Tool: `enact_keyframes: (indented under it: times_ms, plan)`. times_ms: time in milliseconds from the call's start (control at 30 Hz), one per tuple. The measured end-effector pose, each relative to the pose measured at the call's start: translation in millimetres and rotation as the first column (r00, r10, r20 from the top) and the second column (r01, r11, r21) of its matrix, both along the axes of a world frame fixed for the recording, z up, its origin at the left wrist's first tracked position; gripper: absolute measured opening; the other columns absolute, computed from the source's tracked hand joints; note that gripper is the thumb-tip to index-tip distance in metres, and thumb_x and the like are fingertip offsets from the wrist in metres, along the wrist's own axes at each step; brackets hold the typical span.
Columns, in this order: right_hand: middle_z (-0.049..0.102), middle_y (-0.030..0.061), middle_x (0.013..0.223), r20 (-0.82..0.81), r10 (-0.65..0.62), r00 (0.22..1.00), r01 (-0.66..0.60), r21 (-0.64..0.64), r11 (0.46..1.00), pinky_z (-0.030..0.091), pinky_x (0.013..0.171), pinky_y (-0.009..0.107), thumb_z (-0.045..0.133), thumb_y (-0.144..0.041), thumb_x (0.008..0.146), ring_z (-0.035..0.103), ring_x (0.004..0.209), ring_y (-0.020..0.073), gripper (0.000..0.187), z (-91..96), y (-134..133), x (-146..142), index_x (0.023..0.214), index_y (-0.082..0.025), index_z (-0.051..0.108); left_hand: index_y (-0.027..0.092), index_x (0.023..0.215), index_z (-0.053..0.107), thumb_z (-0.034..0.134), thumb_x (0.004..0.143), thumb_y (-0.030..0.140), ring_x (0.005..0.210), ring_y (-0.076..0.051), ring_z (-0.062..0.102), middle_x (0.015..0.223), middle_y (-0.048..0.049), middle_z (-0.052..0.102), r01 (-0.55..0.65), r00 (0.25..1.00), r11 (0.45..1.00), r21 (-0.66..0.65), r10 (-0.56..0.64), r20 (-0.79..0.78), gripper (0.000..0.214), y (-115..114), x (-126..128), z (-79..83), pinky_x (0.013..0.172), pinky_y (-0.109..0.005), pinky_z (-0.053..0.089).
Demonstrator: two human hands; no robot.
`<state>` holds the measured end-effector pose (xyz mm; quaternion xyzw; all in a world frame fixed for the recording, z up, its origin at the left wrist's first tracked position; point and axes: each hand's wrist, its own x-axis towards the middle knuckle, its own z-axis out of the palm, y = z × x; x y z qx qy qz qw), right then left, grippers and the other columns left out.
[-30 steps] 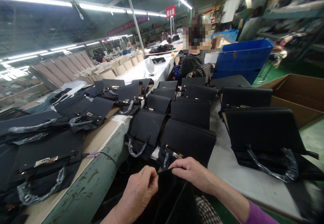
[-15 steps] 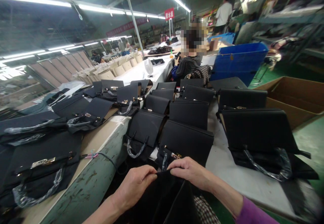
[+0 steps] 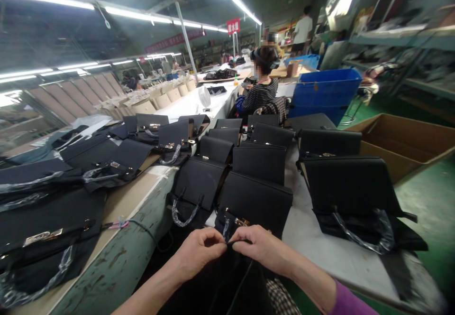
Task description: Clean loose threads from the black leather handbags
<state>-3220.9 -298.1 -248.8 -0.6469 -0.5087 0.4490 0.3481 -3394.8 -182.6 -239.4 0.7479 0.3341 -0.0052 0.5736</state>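
Note:
Both my hands pinch the top edge of a piece of black fabric [image 3: 227, 277] that hangs down over my lap. My left hand [image 3: 199, 252] grips it with thumb and forefinger. Close beside it, my right hand [image 3: 258, 247] pinches the same edge, the fingertips of the two hands nearly meeting. Just beyond them lies a black handbag [image 3: 254, 201] with a gold clasp and a plastic-wrapped handle, its lower part hidden behind my hands. The lower part of the fabric is too dark to make out.
Several black handbags [image 3: 350, 182] cover the white table [image 3: 320, 253] and the green-sided bench [image 3: 117, 258] at left. Pink-handled scissors [image 3: 119, 223] lie on the bench edge. A cardboard box [image 3: 408, 139] and a blue bin [image 3: 323, 94] stand at right. A person [image 3: 263, 92] sits ahead.
My fingertips have come closer together along the fabric edge. The view has shifted slightly, moving the bags and tables a little to the left.

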Motion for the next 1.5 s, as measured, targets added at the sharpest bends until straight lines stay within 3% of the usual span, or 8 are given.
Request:
enact_keyframes:
  times_ms: [333, 433, 600, 733, 900, 1000, 1333, 1500]
  plan:
    - [0.065, -0.0010, 0.070, -0.294, -0.024, 0.956, 0.002, -0.075, 0.997, 0.039, 0.062, 0.023, 0.060, -0.023, 0.076, 0.053, 0.064, 0.0124, 0.021, -3.0, -4, 1, 0.086, -0.016, 0.077, 0.012, 0.076, 0.064, 0.062, 0.076, 0.025, 0.058, -0.009, 0.045, 0.064, 0.0036, 0.055, 0.050, 0.999, 0.999, -0.018, -0.050, 0.010, 0.013, -6, 10, 5.6, 0.055, -0.021, 0.033]
    - [0.060, -0.0017, 0.065, -0.330, -0.054, 0.943, 0.036, -0.063, 0.997, 0.036, 0.059, 0.023, 0.058, -0.023, 0.077, 0.048, 0.061, 0.0114, 0.020, -7.8, -4, -1, 0.081, -0.014, 0.076, 0.015, 0.071, 0.061, 0.058, 0.076, 0.021, 0.059, -0.010, 0.047, 0.064, 0.0034, 0.056, 0.083, 0.996, 0.986, 0.143, -0.084, -0.001, 0.008, -11, 11, 4.7, 0.056, -0.021, 0.034]
    - [0.049, -0.0044, 0.059, -0.181, -0.038, 0.983, 0.047, 0.043, 0.998, 0.032, 0.058, 0.022, 0.057, -0.023, 0.077, 0.043, 0.061, 0.0110, 0.018, -14.8, -3, -2, 0.068, -0.016, 0.071, 0.017, 0.065, 0.059, 0.054, 0.075, 0.016, 0.065, -0.013, 0.051, 0.066, 0.0027, 0.058, 0.124, 0.992, 0.835, 0.536, -0.125, -0.034, 0.011, -14, 14, 3.2, 0.061, -0.023, 0.033]
    - [0.043, -0.0046, 0.056, -0.137, -0.032, 0.990, 0.035, 0.025, 0.999, 0.029, 0.054, 0.023, 0.057, -0.027, 0.078, 0.038, 0.057, 0.0106, 0.021, -11.5, -4, -1, 0.066, -0.016, 0.069, 0.019, 0.074, 0.067, 0.052, 0.084, 0.025, 0.069, -0.014, 0.057, 0.071, 0.0027, 0.064, 0.171, 0.985, 0.907, 0.385, -0.156, -0.069, 0.020, -8, 13, 9.9, 0.062, -0.022, 0.036]
    - [0.048, -0.0035, 0.060, -0.168, -0.005, 0.986, 0.006, 0.005, 1.000, 0.029, 0.054, 0.023, 0.058, -0.030, 0.080, 0.040, 0.058, 0.0106, 0.022, -5.6, -6, 0, 0.073, -0.015, 0.073, 0.018, 0.064, 0.062, 0.046, 0.086, 0.020, 0.064, -0.013, 0.053, 0.067, 0.0025, 0.058, 0.324, 0.946, 0.811, 0.488, -0.284, -0.155, 0.028, 0, -9, 21.4, 0.060, -0.023, 0.032]
    - [0.046, -0.0037, 0.059, -0.205, -0.003, 0.979, 0.002, -0.008, 1.000, 0.030, 0.054, 0.023, 0.058, -0.031, 0.081, 0.039, 0.057, 0.0103, 0.024, -4.9, -7, 0, 0.069, -0.015, 0.070, 0.017, 0.056, 0.051, 0.044, 0.087, 0.022, 0.058, -0.011, 0.046, 0.061, 0.0037, 0.048, 0.340, 0.938, 0.816, 0.468, -0.258, -0.232, 0.032, 4, -35, 26.9, 0.056, -0.023, 0.027]
    - [0.055, -0.0014, 0.060, -0.262, 0.009, 0.965, -0.023, -0.049, 0.999, 0.037, 0.055, 0.024, 0.062, -0.038, 0.081, 0.046, 0.056, 0.0118, 0.027, -3.4, -2, -4, 0.072, -0.016, 0.073, 0.016, 0.063, 0.058, 0.041, 0.093, 0.037, 0.064, -0.013, 0.043, 0.066, 0.0031, 0.047, 0.171, 0.960, 0.953, 0.251, -0.105, -0.258, 0.040, 16, -137, 41.7, 0.060, -0.022, 0.030]
    - [0.058, -0.0011, 0.062, -0.334, 0.002, 0.943, -0.023, -0.059, 0.998, 0.040, 0.058, 0.023, 0.063, -0.038, 0.080, 0.050, 0.058, 0.0121, 0.026, -6.2, 2, -2, 0.076, -0.015, 0.073, 0.017, 0.089, 0.069, 0.043, 0.093, 0.037, 0.076, -0.015, 0.055, 0.083, 0.0006, 0.065, 0.053, 0.975, 0.992, 0.116, -0.026, -0.221, 0.033, 10, -150, 49.2, 0.066, -0.021, 0.039]
